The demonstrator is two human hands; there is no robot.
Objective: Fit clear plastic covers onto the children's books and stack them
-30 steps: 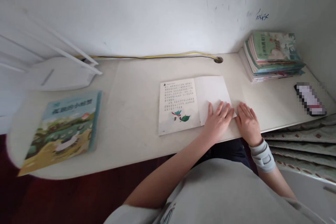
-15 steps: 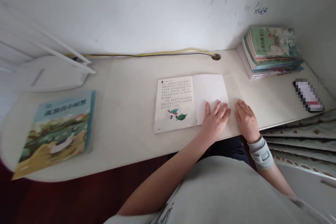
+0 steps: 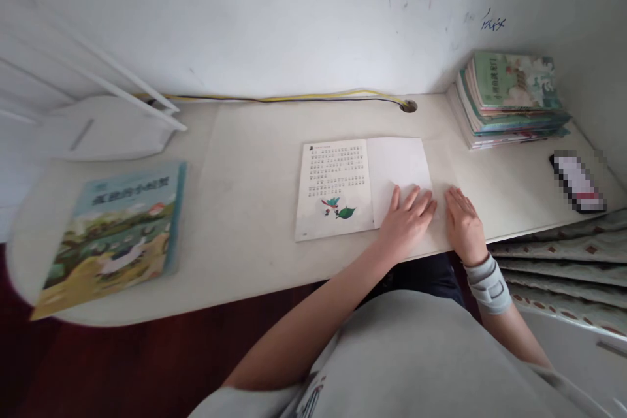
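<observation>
An open book (image 3: 337,173) lies flat on the white desk (image 3: 249,209). Its left page carries lines of print above a picture of an insect and a green leaf; its right page is blank. My left hand (image 3: 407,219) rests on the lower part of the blank page with its fingers spread. Just right of the book, my right hand (image 3: 464,223) lies on the desk, palm side hidden, fingers stretched out and close together. A grey band (image 3: 490,284) wraps my right wrist. Neither hand grips anything.
A stack of books (image 3: 514,88) stands at the back right, with a blurred-out phone (image 3: 578,183) in front of it. A picture book (image 3: 117,235) lies at the left, near a white stand (image 3: 108,130). Cables (image 3: 294,98) run along the wall into a hole.
The whole view has shifted a little, so the desk things appear slightly further right. Both hands stay in about the same places, the left one on the blank page.
</observation>
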